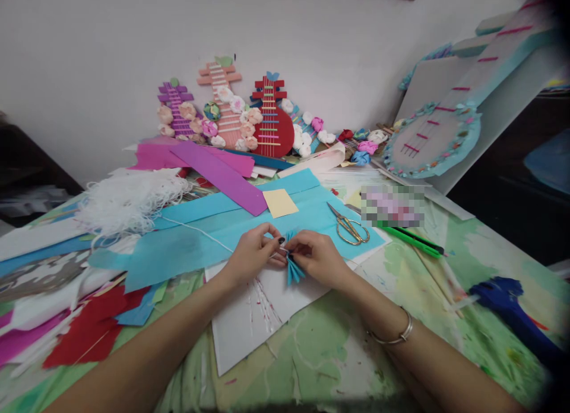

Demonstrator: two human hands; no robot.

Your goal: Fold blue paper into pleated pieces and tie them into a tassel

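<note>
A small fan of pleated blue paper (294,273) is pinched at its middle between my two hands. My right hand (318,255) grips the folded paper from the right. On the left, my left hand (256,252) is closed at the pleats' centre, its fingertips on a white string (205,230) that trails back to the left. Beneath the hands lie a white sheet (238,336) and large blue paper sheets (187,252). Gold-handled scissors (350,226) rest on the blue paper, to the right of my right hand.
White string lies heaped in a pile (133,202) at left. A purple strip (222,178) and a cream square (279,203) lie ahead. A green cutter (412,239) and blue glue gun (512,312) are at right. Paper lutes (269,125) lean against the wall.
</note>
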